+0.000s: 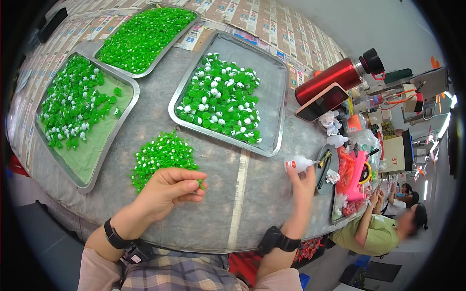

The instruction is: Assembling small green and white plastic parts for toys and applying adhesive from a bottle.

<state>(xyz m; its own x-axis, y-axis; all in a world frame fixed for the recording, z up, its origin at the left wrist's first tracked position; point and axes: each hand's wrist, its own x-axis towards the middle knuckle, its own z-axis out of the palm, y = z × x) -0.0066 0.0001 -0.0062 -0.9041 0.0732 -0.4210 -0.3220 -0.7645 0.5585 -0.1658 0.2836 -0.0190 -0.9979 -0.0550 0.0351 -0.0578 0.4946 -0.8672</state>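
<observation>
Pinched between the thumb and fingers of my left hand [174, 188] is a small green plastic piece [200, 184]. Just beyond that hand lies a loose pile of small green pieces with white dots [162, 157] on the table. My right hand [303, 183] grips a small white squeeze bottle [297, 164], tipped on its side with its thin nozzle pointing right. The nozzle end is close to a small dark dish [321, 180]. Ahead, between my hands, a metal tray [269, 87] holds green pieces with white eyeball-like balls.
Another metal tray [99, 145] of green-and-white pieces stands left; a fuller green-filled tray [150, 39] lies behind it. On the right are a red thermos [327, 80], a phone [323, 102], a second white bottle [337, 140] and a pink glue gun [357, 179]. A co-worker in green [371, 235] sits beyond.
</observation>
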